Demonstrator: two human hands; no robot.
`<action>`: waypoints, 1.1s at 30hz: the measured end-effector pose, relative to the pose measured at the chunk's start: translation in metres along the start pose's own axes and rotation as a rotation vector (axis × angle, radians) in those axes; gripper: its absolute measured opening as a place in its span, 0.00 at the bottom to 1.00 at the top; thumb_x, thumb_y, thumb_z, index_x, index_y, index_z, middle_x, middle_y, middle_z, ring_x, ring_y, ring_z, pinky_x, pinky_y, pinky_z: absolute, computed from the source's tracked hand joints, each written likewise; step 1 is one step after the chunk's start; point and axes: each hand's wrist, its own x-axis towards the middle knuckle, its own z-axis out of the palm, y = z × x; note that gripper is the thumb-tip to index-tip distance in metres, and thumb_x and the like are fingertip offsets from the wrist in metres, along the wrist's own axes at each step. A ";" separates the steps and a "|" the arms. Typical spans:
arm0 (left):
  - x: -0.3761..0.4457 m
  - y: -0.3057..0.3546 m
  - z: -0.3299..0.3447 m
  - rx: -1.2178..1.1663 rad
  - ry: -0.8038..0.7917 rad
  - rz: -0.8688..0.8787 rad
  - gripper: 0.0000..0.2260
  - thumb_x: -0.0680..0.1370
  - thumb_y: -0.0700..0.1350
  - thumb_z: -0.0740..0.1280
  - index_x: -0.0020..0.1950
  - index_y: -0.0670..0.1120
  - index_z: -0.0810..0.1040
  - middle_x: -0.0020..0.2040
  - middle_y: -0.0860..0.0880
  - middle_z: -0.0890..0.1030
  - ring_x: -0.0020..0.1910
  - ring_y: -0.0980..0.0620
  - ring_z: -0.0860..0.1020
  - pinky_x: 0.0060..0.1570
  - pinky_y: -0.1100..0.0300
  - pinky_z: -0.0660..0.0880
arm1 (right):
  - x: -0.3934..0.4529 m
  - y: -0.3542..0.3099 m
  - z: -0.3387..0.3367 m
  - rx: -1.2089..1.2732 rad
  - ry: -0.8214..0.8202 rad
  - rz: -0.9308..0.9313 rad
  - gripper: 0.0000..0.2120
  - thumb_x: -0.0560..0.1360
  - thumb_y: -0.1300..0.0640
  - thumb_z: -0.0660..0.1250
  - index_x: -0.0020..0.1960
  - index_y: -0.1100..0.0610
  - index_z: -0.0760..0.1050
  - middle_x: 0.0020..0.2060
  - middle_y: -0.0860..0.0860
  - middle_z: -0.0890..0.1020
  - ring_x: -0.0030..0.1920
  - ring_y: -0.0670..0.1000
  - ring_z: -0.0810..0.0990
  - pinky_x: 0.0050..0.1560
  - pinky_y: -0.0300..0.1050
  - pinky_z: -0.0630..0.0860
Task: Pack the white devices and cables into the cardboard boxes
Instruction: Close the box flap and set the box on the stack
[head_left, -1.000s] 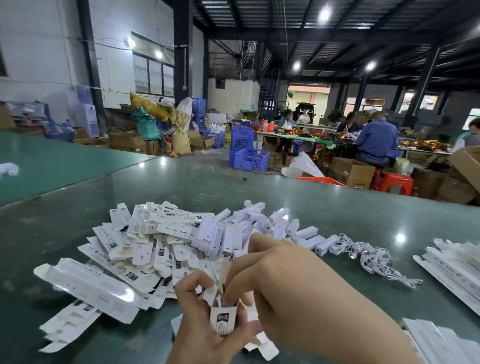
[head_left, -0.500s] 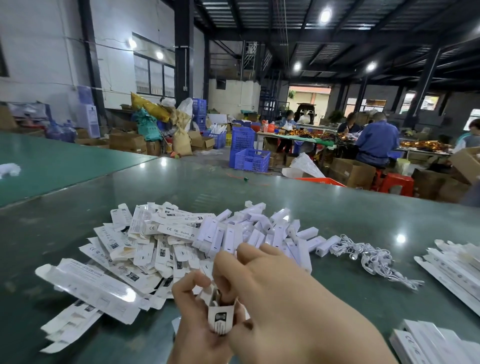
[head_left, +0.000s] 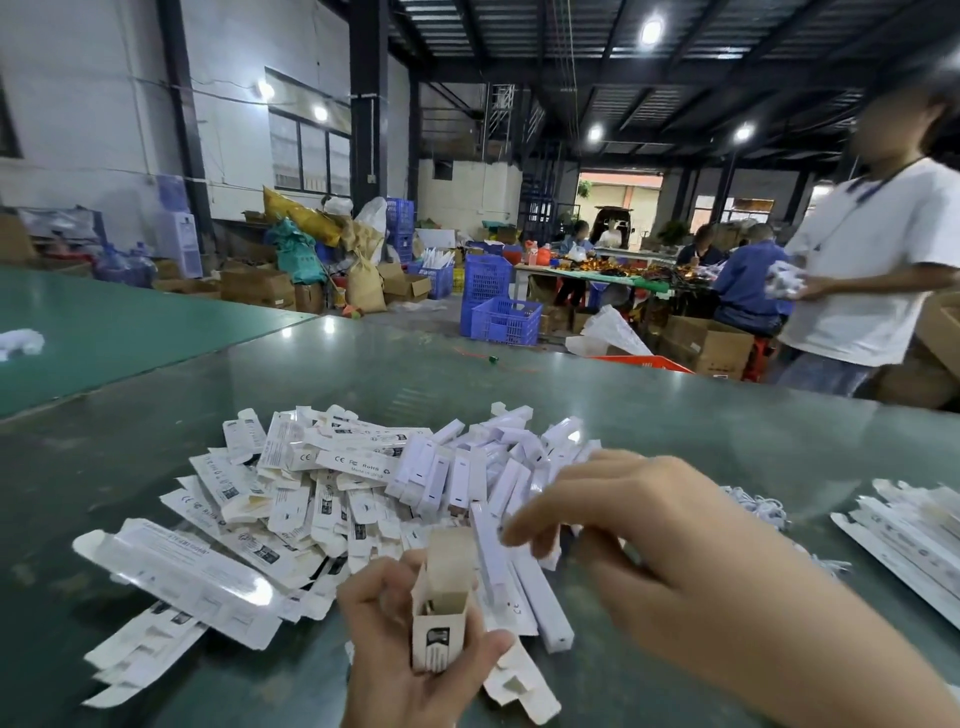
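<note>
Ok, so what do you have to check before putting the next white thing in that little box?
1. Small cardboard box held upright in the left hand: ok.
2. Top flap open: ok.
3. Box empty inside: cannot tell, the inside is dark.
4. Right hand free to pick: ok, fingers loose, holding nothing.
5. White devices within reach: ok, right under the fingertips.
6. Cables nearby: ok, a bundle lies behind the right hand, partly hidden.

Dark green glossy table (head_left: 675, 415) carries a heap of flat white cartons (head_left: 291, 499), white devices (head_left: 467, 467) alongside, a cable bundle (head_left: 758, 506) and stacked cartons (head_left: 904, 535) at right.
</note>
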 end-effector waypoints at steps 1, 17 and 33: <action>0.000 -0.002 0.000 0.010 -0.003 0.004 0.29 0.61 0.42 0.79 0.52 0.60 0.67 0.45 0.36 0.76 0.26 0.53 0.76 0.32 0.67 0.75 | -0.001 0.002 0.000 -0.012 -0.023 0.012 0.25 0.66 0.56 0.50 0.55 0.41 0.78 0.42 0.35 0.79 0.48 0.35 0.72 0.49 0.38 0.72; 0.004 0.012 0.000 0.053 0.035 -0.103 0.15 0.64 0.44 0.72 0.42 0.57 0.70 0.33 0.51 0.74 0.24 0.48 0.71 0.25 0.61 0.68 | 0.010 0.007 0.022 0.144 -0.277 0.039 0.19 0.74 0.57 0.57 0.58 0.37 0.75 0.47 0.35 0.78 0.39 0.33 0.73 0.40 0.34 0.69; -0.001 0.009 0.006 0.067 0.041 -0.040 0.16 0.65 0.43 0.70 0.46 0.60 0.72 0.37 0.50 0.80 0.25 0.53 0.73 0.25 0.63 0.70 | 0.024 0.007 0.033 0.267 0.071 0.118 0.12 0.77 0.52 0.58 0.53 0.49 0.79 0.42 0.43 0.82 0.43 0.41 0.78 0.44 0.36 0.75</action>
